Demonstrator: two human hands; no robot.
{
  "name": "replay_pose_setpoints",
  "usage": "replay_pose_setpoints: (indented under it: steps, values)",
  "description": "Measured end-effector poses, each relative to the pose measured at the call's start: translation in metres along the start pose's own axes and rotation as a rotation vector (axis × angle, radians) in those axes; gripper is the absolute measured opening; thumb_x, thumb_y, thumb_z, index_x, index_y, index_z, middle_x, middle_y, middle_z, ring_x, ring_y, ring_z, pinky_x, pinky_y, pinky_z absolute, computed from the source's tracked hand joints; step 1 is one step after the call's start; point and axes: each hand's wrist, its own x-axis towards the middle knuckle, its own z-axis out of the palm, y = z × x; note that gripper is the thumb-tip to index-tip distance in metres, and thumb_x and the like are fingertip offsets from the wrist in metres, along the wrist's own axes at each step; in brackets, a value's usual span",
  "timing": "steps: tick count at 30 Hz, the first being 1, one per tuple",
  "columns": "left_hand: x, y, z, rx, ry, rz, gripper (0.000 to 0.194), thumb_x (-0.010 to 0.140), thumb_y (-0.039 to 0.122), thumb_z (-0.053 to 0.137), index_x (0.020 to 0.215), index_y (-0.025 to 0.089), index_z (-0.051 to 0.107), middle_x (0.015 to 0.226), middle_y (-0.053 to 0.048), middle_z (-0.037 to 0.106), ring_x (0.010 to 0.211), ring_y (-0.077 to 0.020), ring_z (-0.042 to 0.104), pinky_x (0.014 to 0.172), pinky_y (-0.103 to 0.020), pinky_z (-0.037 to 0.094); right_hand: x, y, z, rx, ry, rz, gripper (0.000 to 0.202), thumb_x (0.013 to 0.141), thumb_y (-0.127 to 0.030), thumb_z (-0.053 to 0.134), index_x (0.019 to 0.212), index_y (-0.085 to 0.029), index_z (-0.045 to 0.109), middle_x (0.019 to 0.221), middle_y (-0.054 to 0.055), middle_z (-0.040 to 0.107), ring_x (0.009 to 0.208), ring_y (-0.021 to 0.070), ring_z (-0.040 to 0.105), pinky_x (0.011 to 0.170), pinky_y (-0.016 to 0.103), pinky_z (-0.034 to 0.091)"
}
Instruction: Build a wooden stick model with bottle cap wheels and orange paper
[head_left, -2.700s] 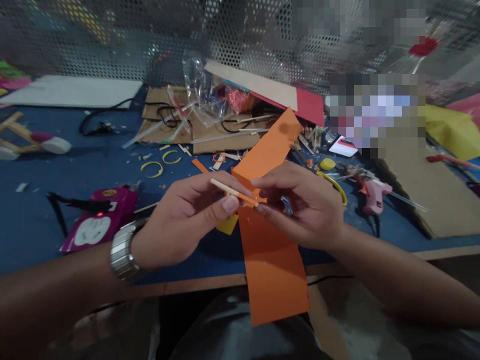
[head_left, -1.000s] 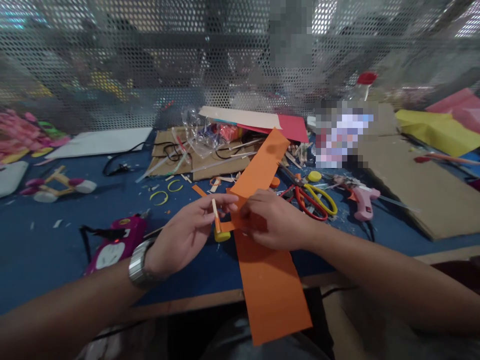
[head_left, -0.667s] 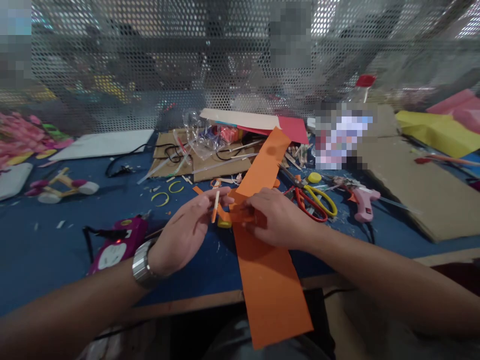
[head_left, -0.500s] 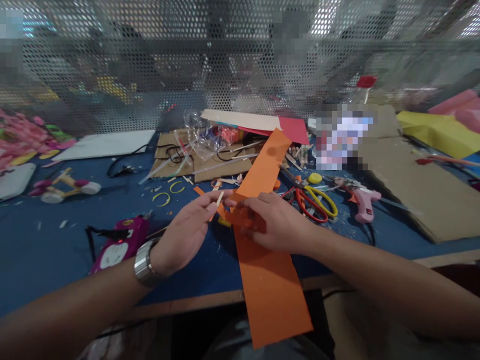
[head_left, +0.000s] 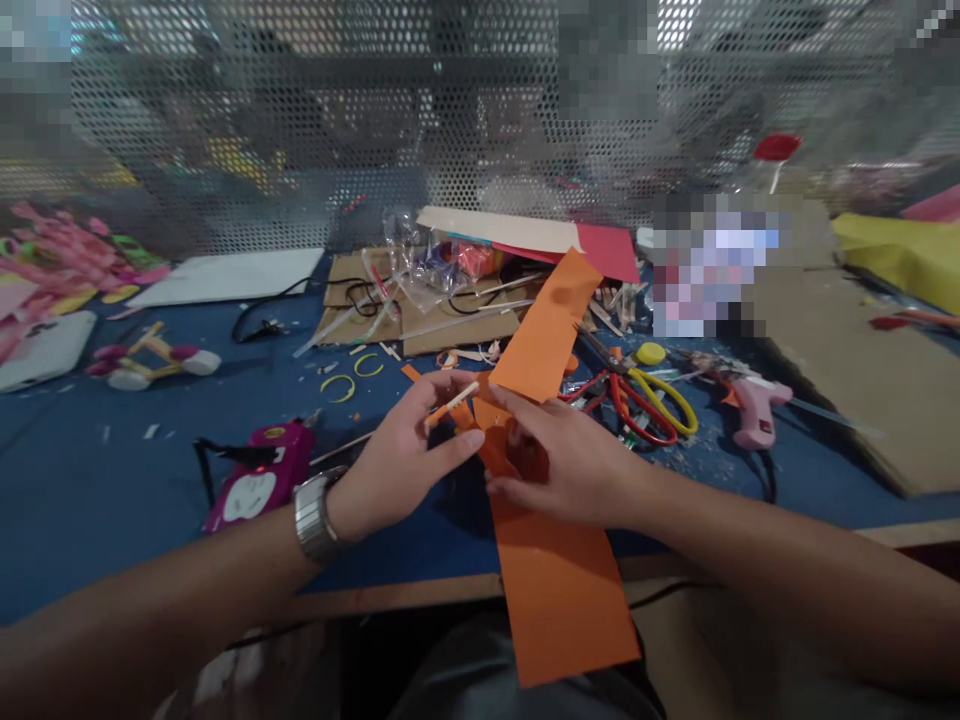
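My left hand [head_left: 405, 450], with a metal watch at the wrist, has its fingers curled around a small orange paper piece with a pale wooden stick [head_left: 462, 396] on it. My right hand [head_left: 574, 460] grips a curled orange paper piece [head_left: 499, 450] between thumb and fingers. Both hands meet over a long orange paper strip [head_left: 566, 590], which hangs past the table's front edge. The upper part of the orange paper [head_left: 551, 325] slants toward the back. My fingers partly hide how the small pieces join.
Red-handled scissors [head_left: 641, 415], yellow-handled scissors [head_left: 667, 395] and a pink glue gun [head_left: 757, 408] lie to the right. On the left are a purple device [head_left: 262, 475] and a stick frame [head_left: 154, 358]. Cardboard [head_left: 840, 370] lies far right; a perforated metal screen [head_left: 360, 130] stands behind.
The whole view has shifted, so things on the table appear further right. My left thumb has stretched out toward the curled orange paper, and my right fingers have spread slightly around it.
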Motion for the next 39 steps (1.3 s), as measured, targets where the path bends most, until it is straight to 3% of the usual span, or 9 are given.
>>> replay_pose_setpoints:
  steps: [5, 10, 15, 18, 21, 26, 29, 33, 39]
  values:
    - [0.005, 0.004, 0.0, 0.199, -0.008, 0.009, 0.031, 0.105, 0.044, 0.074, 0.124, 0.02, 0.077, 0.134, -0.012, 0.082, 0.128, -0.0321, 0.076, 0.116, -0.046, 0.059, -0.002, 0.001, 0.0, 0.089, 0.007, -0.028, 0.092, 0.104, -0.055, 0.075, 0.175, -0.004, 0.044, 0.099, 0.01, 0.083, 0.092, 0.0285, 0.077, 0.082, 0.038, 0.056]
    - [0.007, 0.009, -0.002, 0.288, 0.017, 0.035, 0.04, 0.109, 0.054, 0.066, 0.116, 0.019, 0.085, 0.12, -0.012, 0.087, 0.119, -0.0341, 0.08, 0.113, -0.047, 0.061, 0.001, 0.005, -0.003, 0.162, 0.088, 0.047, 0.065, 0.113, -0.045, 0.058, 0.166, -0.009, 0.06, 0.088, 0.006, 0.083, 0.071, 0.0209, 0.073, 0.068, 0.033, 0.052]
    - [0.006, 0.002, -0.001, 0.258, 0.059, 0.02, 0.048, 0.107, 0.064, 0.067, 0.114, 0.022, 0.088, 0.116, -0.012, 0.087, 0.115, -0.0334, 0.08, 0.109, -0.047, 0.064, 0.005, 0.012, -0.002, 0.244, 0.228, 0.081, 0.035, 0.112, -0.035, 0.057, 0.124, -0.018, 0.085, 0.079, 0.003, 0.082, 0.069, 0.0175, 0.073, 0.067, 0.028, 0.052]
    - [0.005, -0.001, -0.001, 0.223, 0.122, 0.028, 0.048, 0.103, 0.067, 0.073, 0.111, 0.023, 0.088, 0.113, -0.011, 0.087, 0.111, -0.0328, 0.081, 0.105, -0.046, 0.065, 0.007, 0.013, 0.0, 0.256, 0.261, 0.085, 0.02, 0.103, -0.036, 0.074, 0.099, -0.021, 0.087, 0.076, 0.002, 0.082, 0.062, 0.015, 0.067, 0.061, 0.027, 0.047]
    - [0.006, -0.002, -0.002, 0.197, 0.21, 0.063, 0.043, 0.106, 0.064, 0.07, 0.111, 0.024, 0.086, 0.118, -0.011, 0.085, 0.117, -0.0322, 0.079, 0.111, -0.048, 0.063, 0.009, 0.014, -0.001, 0.255, 0.274, 0.062, 0.034, 0.102, -0.042, 0.077, 0.077, -0.02, 0.077, 0.066, 0.001, 0.075, 0.058, 0.0142, 0.063, 0.057, 0.027, 0.043]
    - [0.008, -0.004, -0.007, 0.175, 0.344, 0.116, 0.033, 0.113, 0.053, 0.06, 0.117, 0.027, 0.08, 0.134, -0.009, 0.08, 0.137, -0.0307, 0.071, 0.128, -0.051, 0.05, 0.012, 0.022, -0.005, 0.247, 0.358, 0.033, 0.031, 0.114, -0.025, 0.05, 0.122, -0.019, 0.079, 0.098, 0.007, 0.084, 0.076, 0.0179, 0.075, 0.073, 0.031, 0.057]
    - [0.008, -0.003, -0.008, 0.187, 0.366, 0.137, 0.031, 0.114, 0.05, 0.058, 0.117, 0.028, 0.08, 0.135, -0.009, 0.08, 0.136, -0.0299, 0.071, 0.128, -0.05, 0.048, 0.015, 0.028, -0.006, 0.18, 0.417, -0.049, 0.031, 0.112, -0.018, 0.05, 0.125, -0.021, 0.078, 0.115, 0.011, 0.084, 0.099, 0.0229, 0.08, 0.086, 0.036, 0.063]
    - [0.001, 0.004, -0.004, 0.247, 0.217, 0.148, 0.034, 0.116, 0.046, 0.056, 0.106, 0.024, 0.08, 0.114, -0.009, 0.081, 0.112, -0.0267, 0.076, 0.109, -0.044, 0.059, 0.016, 0.03, -0.006, 0.139, 0.411, -0.138, 0.028, 0.111, -0.013, 0.052, 0.116, -0.023, 0.078, 0.117, 0.012, 0.082, 0.112, 0.0256, 0.079, 0.095, 0.04, 0.064]
    - [-0.017, 0.013, 0.006, 0.241, -0.248, 0.321, 0.047, 0.122, 0.053, 0.047, 0.116, 0.02, 0.079, 0.095, -0.007, 0.083, 0.087, -0.0195, 0.077, 0.084, -0.031, 0.06, 0.01, 0.032, 0.0, 0.102, 0.285, -0.194, 0.018, 0.113, -0.026, 0.063, 0.121, -0.025, 0.08, 0.133, 0.015, 0.074, 0.128, 0.0292, 0.074, 0.106, 0.047, 0.063]
